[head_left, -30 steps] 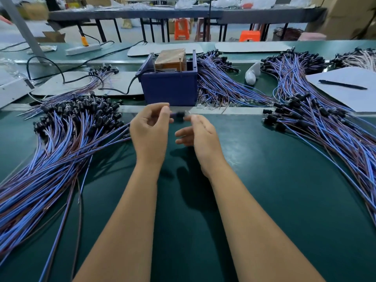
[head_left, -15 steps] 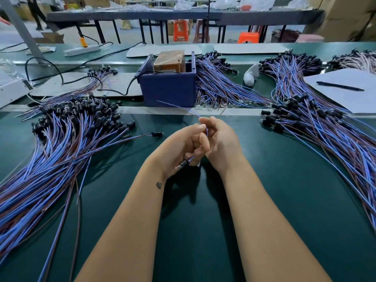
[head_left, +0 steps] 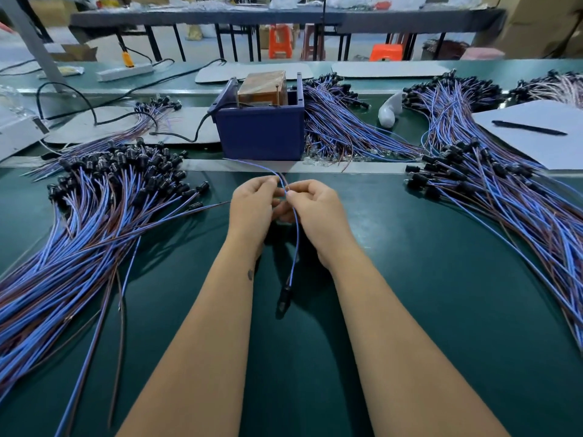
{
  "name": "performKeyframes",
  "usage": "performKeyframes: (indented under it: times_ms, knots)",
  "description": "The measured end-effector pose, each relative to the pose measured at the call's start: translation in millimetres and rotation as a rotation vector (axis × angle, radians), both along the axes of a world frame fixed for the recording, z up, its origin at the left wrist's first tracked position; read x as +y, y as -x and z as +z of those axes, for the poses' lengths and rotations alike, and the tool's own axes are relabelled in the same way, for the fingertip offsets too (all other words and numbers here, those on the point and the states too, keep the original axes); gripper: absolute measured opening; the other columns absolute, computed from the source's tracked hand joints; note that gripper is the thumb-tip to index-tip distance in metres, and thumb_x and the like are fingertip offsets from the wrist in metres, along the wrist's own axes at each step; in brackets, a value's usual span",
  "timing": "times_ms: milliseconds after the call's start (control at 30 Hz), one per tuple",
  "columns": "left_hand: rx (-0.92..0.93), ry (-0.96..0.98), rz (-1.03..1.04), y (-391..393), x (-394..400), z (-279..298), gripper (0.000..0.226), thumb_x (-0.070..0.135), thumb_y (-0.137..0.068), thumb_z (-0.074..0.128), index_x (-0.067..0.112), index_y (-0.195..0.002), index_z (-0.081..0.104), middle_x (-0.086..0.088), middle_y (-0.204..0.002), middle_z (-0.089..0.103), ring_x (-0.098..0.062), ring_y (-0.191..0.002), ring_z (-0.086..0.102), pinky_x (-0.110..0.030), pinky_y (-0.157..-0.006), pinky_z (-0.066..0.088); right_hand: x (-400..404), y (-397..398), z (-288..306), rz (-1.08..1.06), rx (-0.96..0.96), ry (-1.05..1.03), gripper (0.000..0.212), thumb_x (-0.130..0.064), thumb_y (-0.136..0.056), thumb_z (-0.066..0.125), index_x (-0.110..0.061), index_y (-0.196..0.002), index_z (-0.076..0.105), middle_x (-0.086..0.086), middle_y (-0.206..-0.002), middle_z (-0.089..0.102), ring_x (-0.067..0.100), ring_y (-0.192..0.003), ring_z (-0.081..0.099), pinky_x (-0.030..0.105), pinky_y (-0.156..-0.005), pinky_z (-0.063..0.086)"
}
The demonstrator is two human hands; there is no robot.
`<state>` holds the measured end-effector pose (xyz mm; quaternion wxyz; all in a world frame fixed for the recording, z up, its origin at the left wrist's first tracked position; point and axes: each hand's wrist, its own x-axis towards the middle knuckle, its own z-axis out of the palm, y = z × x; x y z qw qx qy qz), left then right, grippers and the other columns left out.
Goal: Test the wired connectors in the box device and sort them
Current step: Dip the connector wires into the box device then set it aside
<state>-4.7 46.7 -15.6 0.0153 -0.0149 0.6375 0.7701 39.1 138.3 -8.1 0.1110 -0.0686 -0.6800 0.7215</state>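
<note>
Both hands pinch one wired connector [head_left: 291, 244] at its wire: the left hand [head_left: 252, 206] and the right hand [head_left: 315, 206] meet above the bench [head_left: 410, 279], at 6 o'clock from the box device [head_left: 262, 130]. I think the free wire ends should be guided into the tester without bending. The wire's long axis runs from 12 to 6 o'clock, its black plug hanging toward 6.

Black pen [head_left: 528, 131] on white paper [head_left: 536, 146] (far right), white power strip [head_left: 124, 72], orange stools [head_left: 386, 52]
</note>
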Motion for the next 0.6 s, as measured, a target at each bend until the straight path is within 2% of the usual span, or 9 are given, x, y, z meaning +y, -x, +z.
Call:
performKeyframes:
  times_ms: [100,167,233,300,367,467,600]
  knots:
    - [0.068,0.097,-0.005,0.1,1.7,-4.5,0.022,0.009,-0.095,0.054,0.016,-0.08,0.069,0.0,-0.06,0.059,-0.011,-0.045,0.048,-0.021,-0.044,0.044,-3.7,1.2,-2.0,-0.042,-0.009,-0.103,0.009,-0.002,-0.091,0.055,-0.009,-0.087,0.059,0.006,-0.07,0.066,0.015,-0.06,0.06,0.029,-0.064,0.053]
    - [0.072,0.051,0.029,0.9,-0.8,-5.2,0.02,0.008,-0.093,0.058,0.017,-0.081,0.07,-0.001,-0.066,0.064,-0.014,-0.051,0.05,-0.022,-0.047,0.044,-5.3,2.3,-1.6,-0.063,-0.028,-0.159,0.009,-0.004,-0.089,0.055,-0.01,-0.082,0.059,0.007,-0.068,0.066,0.016,-0.059,0.059,0.031,-0.062,0.052]
    - [0.069,-0.019,0.036,1.2,-3.3,-4.9,0.014,0.007,-0.092,0.062,0.018,-0.087,0.07,0.0,-0.074,0.071,-0.016,-0.063,0.058,-0.027,-0.059,0.049,-7.0,5.0,-1.4,-0.115,-0.05,-0.233,0.014,-0.013,-0.087,0.056,-0.01,-0.073,0.058,0.01,-0.066,0.065,0.019,-0.06,0.057,0.036,-0.062,0.05]
    - [0.086,-0.026,0.02,0.7,-4.0,-5.7,0.013,0.005,-0.09,0.066,0.017,-0.094,0.069,0.004,-0.076,0.073,-0.01,-0.068,0.064,-0.028,-0.068,0.052,-9.5,7.2,-0.7,-0.173,-0.064,-0.291,0.023,-0.02,-0.085,0.053,-0.003,-0.07,0.054,0.011,-0.064,0.057,0.024,-0.063,0.051,0.044,-0.063,0.049]
    - [0.097,0.005,0.013,0.6,-4.2,-6.6,0.016,0.004,-0.088,0.067,0.015,-0.099,0.07,0.005,-0.078,0.072,-0.002,-0.059,0.06,-0.022,-0.063,0.048,-11.6,8.3,0.7,-0.201,-0.069,-0.277,0.027,-0.022,-0.081,0.047,0.003,-0.072,0.052,0.012,-0.064,0.052,0.025,-0.062,0.048,0.047,-0.062,0.047]
    - [0.093,0.02,-0.015,-0.2,-4.2,-6.3,0.022,0.002,-0.087,0.067,0.011,-0.107,0.07,0.0,-0.084,0.072,-0.002,-0.059,0.06,-0.021,-0.059,0.047,-10.2,7.6,0.4,-0.215,-0.063,-0.186,0.025,-0.02,-0.085,0.048,-0.005,-0.067,0.053,0.005,-0.052,0.056,0.018,-0.05,0.052,0.035,-0.055,0.042]
    - [0.095,-0.003,-0.105,-3.6,-2.0,-2.2,0.023,0.003,-0.088,0.068,0.016,-0.107,0.07,-0.006,-0.089,0.073,-0.012,-0.072,0.067,-0.024,-0.062,0.051,-4.5,2.6,-3.5,-0.223,-0.018,-0.153,0.021,-0.02,-0.092,0.053,-0.012,-0.073,0.056,-0.006,-0.052,0.061,0.009,-0.047,0.056,0.027,-0.048,0.049]
